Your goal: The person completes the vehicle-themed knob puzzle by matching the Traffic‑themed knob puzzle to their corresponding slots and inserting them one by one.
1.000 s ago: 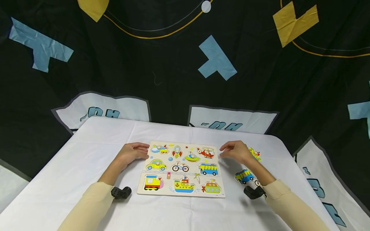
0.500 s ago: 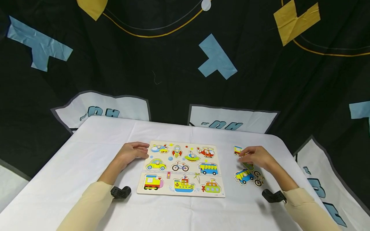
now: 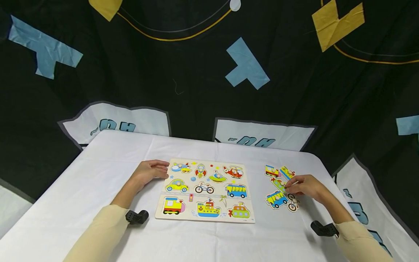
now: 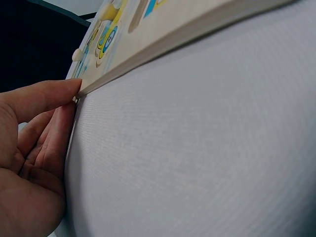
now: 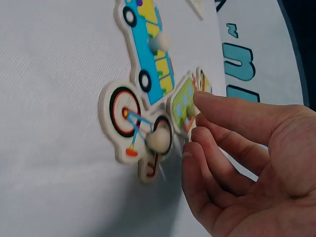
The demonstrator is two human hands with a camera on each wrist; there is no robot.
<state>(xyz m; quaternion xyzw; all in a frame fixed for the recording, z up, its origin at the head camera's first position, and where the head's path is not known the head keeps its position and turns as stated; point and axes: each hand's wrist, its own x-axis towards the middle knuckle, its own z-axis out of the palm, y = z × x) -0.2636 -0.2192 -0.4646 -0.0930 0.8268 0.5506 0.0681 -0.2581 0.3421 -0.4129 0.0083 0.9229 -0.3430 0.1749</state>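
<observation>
My left hand [image 3: 149,175] lies at the upper left edge of a wooden vehicle puzzle board [image 3: 190,217]; in the left wrist view its fingertips [image 4: 73,88] touch the board's corner. Over on the right, my right hand [image 3: 306,186] reaches into a loose cluster of knobbed pieces. Its fingertips are right at the green submarine piece [image 5: 182,101], close around its knob, with fingers relaxed. Just in front of this hand lies the bicycle piece [image 5: 128,116], beside the blue and yellow bus piece [image 5: 148,54]. Beyond are the train piece [image 3: 271,171] and a yellow and blue ship piece [image 3: 287,173].
Knobbed pieces such as the car [image 3: 177,186] and the helicopter [image 3: 233,173] sit in the board. A white cloth covers the table [image 3: 203,240]. Behind it hangs a black curtain [image 3: 183,72] with blue and yellow patches.
My right hand has moved from beside the board to the right, over the cluster, then back toward its near right side, uncovering the train and ship pieces. My left hand has stayed put.
</observation>
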